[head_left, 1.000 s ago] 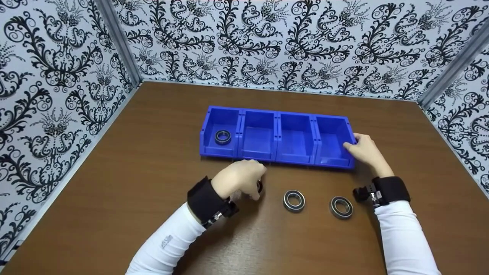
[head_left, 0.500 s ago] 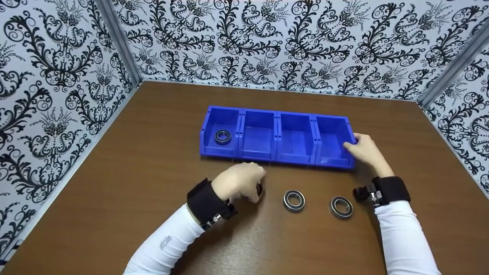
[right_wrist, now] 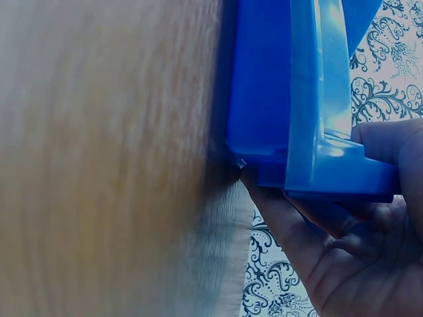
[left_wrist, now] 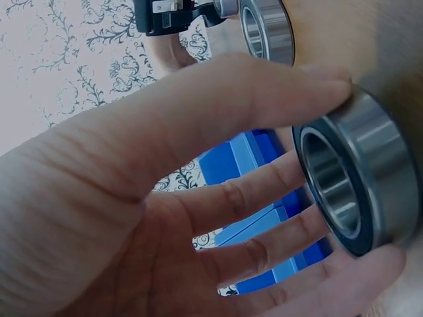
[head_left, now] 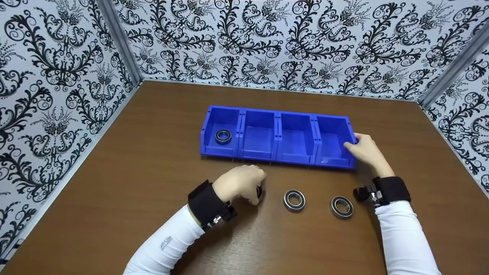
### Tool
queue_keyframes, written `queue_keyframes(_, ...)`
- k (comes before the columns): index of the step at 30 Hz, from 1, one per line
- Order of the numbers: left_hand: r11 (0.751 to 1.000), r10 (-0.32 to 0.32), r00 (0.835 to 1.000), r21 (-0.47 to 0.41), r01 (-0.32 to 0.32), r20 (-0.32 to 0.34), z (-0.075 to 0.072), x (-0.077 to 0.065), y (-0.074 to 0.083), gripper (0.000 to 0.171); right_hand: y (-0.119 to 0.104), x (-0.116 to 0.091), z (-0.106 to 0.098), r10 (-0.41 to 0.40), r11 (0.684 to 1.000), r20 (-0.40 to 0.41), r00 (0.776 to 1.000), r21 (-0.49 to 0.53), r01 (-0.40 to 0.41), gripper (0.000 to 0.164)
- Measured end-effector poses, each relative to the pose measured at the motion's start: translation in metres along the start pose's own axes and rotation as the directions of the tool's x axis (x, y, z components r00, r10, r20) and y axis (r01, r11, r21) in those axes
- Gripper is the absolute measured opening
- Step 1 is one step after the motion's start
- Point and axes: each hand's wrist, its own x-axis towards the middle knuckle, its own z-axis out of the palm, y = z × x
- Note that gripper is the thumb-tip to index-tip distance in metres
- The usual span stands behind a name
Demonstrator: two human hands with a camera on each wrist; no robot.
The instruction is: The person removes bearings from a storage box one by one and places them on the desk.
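My left hand (head_left: 240,183) grips a metal ball bearing (left_wrist: 386,165) low over the table. In the left wrist view the thumb presses its upper edge and the fingers curl round the other side; the head view shows only a sliver of it. Whether the bearing touches the table I cannot tell. My right hand (head_left: 366,153) holds the right end wall of a blue four-bin organizer (head_left: 256,155), thumb over the rim and fingers outside and underneath. Another bearing (head_left: 223,143) lies in the leftmost bin.
Two more bearings lie on the table in front of the organizer: a middle bearing (head_left: 294,209) and a right bearing (head_left: 341,217), near my right wrist strap. Patterned wall panels (head_left: 267,46) border the brown table (head_left: 126,183) at the back and sides.
My left hand has shifted slightly toward me, away from the organizer, with the bearing in its grip. The right hand, the organizer and the other bearings stay where they were.
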Motion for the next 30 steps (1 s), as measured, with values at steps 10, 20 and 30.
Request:
queue_keyframes(10,1.000,0.004,1.000,0.007,-0.004,-0.005,0.0043,0.0020,-0.0003,0.024,-0.0004,-0.0004,0.0009,-0.005,1.000,-0.005,1.000,0.002,0.005,0.048)
queue_keyframes(20,1.000,-0.010,1.000,0.017,0.011,-0.011,0.0051,0.0029,0.0003,0.022,0.0020,0.0002,0.0002,0.002,1.000,-0.003,1.000,0.008,-0.002,0.048)
queue_keyframes(30,0.998,0.003,1.000,0.068,-0.002,-0.019,0.0060,0.0044,0.0029,0.026,0.0003,-0.0010,-0.0003,-0.016,1.000,-0.007,1.000,-0.003,0.016,0.047)
